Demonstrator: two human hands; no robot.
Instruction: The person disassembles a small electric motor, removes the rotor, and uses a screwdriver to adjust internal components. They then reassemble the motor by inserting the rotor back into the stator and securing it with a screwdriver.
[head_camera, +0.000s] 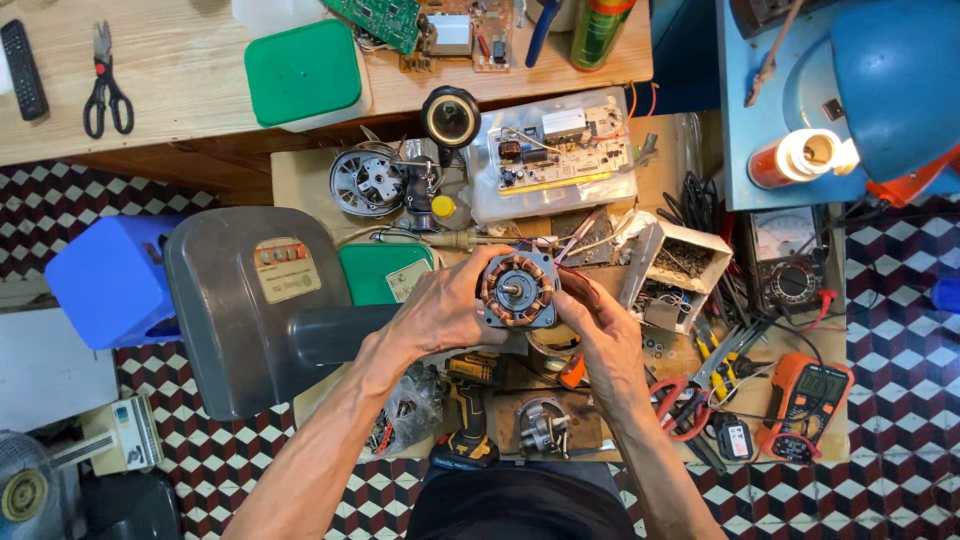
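Both hands hold a small motor over the cluttered desk.
The motor (517, 289) sits between the left hand (447, 308) and right hand (600, 335), fingers closed on its sides, copper windings facing up.

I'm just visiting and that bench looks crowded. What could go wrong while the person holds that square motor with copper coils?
The square grey motor with copper windings is held above the bench by the left hand and right hand; a slip might drop it onto the yellow-and-black cordless drill. Its thin wires may snag on fingers. The lit bare lamp bulb nearby could be hot.
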